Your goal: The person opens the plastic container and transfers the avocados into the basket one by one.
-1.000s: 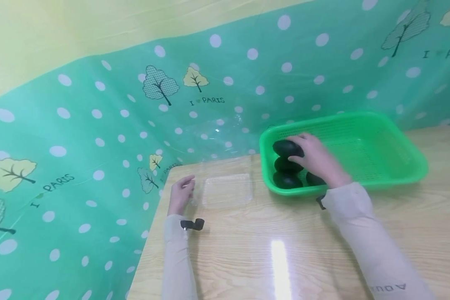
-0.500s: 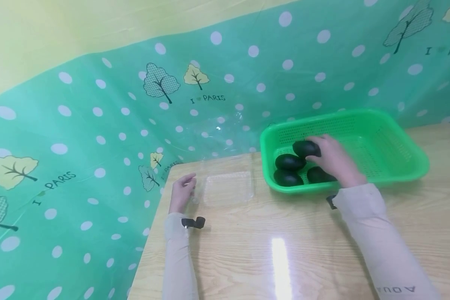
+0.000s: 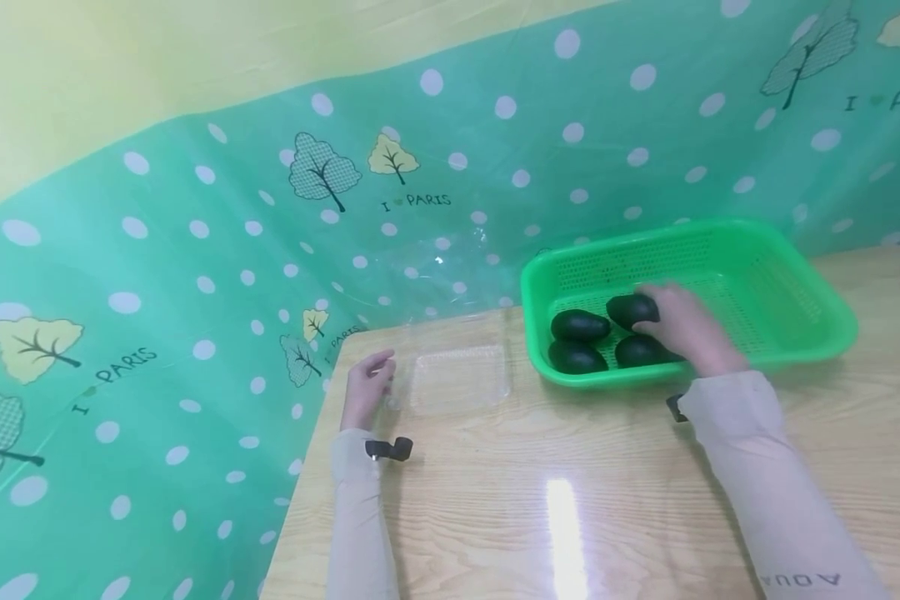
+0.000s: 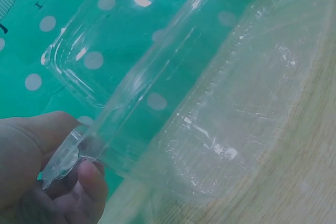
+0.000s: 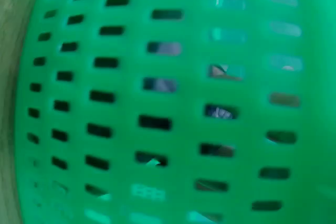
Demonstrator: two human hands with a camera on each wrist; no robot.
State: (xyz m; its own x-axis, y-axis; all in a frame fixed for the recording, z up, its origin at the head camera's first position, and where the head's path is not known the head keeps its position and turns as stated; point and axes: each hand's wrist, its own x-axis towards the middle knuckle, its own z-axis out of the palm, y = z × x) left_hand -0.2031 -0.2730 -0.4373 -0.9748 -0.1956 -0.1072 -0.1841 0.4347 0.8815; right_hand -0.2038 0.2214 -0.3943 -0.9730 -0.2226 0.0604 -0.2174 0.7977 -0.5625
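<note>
In the head view, my right hand [image 3: 686, 327] grips a dark avocado [image 3: 630, 312] inside the green plastic basket [image 3: 825, 333]. Three more avocados lie in the basket's left part: one at the left [image 3: 581, 325], one near the front left corner [image 3: 576, 357] and one just below the held avocado [image 3: 642, 351]. On the left, my left hand [image 3: 367, 387] pinches the edge of a clear plastic clamshell box [image 4: 241, 108], whose lid [image 4: 100, 40] stands raised. The right wrist view shows only the basket's slotted wall [image 5: 126, 114], which hides the right hand.
Both the box and the basket stand on a light wooden table [image 3: 480, 517]. A green dotted sheet [image 3: 232, 192] hangs behind and to the left, close to the box's raised lid. The basket's rim is higher than the avocados lying in it.
My right hand has moved the avocado to the right and lower inside the basket, away from above the two left avocados. The left hand and the box have stayed in place.
</note>
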